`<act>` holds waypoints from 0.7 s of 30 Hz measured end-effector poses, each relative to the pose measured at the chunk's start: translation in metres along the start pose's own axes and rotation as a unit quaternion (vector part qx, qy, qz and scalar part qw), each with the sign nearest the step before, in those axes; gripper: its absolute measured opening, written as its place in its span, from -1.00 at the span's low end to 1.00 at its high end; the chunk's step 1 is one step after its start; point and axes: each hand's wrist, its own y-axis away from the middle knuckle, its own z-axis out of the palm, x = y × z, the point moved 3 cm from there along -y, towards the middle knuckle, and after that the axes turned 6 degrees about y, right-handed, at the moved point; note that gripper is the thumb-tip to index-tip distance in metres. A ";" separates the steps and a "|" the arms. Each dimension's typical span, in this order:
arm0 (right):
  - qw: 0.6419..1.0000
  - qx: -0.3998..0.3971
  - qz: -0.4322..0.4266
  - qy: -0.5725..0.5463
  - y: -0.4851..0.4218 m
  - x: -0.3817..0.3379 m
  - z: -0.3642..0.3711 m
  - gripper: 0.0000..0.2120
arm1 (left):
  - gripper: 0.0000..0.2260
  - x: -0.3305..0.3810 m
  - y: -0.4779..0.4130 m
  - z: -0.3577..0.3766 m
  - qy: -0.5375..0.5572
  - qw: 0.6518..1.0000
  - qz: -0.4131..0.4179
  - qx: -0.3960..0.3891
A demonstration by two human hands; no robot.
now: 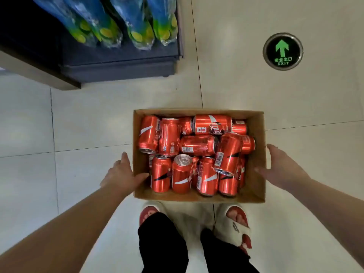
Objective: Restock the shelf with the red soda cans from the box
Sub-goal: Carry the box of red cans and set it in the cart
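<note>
An open cardboard box [256, 154] sits low in front of my feet, and I cannot tell whether it rests on the floor. Several red soda cans [197, 144] fill it, some upright, some lying on their sides. My left hand [120, 174] holds the box's left wall, thumb over the rim on the inside, fingers along the outside. My right hand [281, 166] holds the right wall the same way, its thumb tip on the inner face. The dark bottom shelf [118, 64] is at the top left.
Shrink-wrapped blue and green bottles [137, 26] lie on the shelf. A round green exit marker [283, 51] is set in the pale floor tiles at the upper right. My feet in red and white slippers [236, 223] stand just behind the box.
</note>
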 end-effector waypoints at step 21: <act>0.971 0.053 0.103 -0.208 -0.091 0.042 0.062 -0.69 | -0.79 -0.008 -0.077 0.045 0.256 0.961 -0.026 0.103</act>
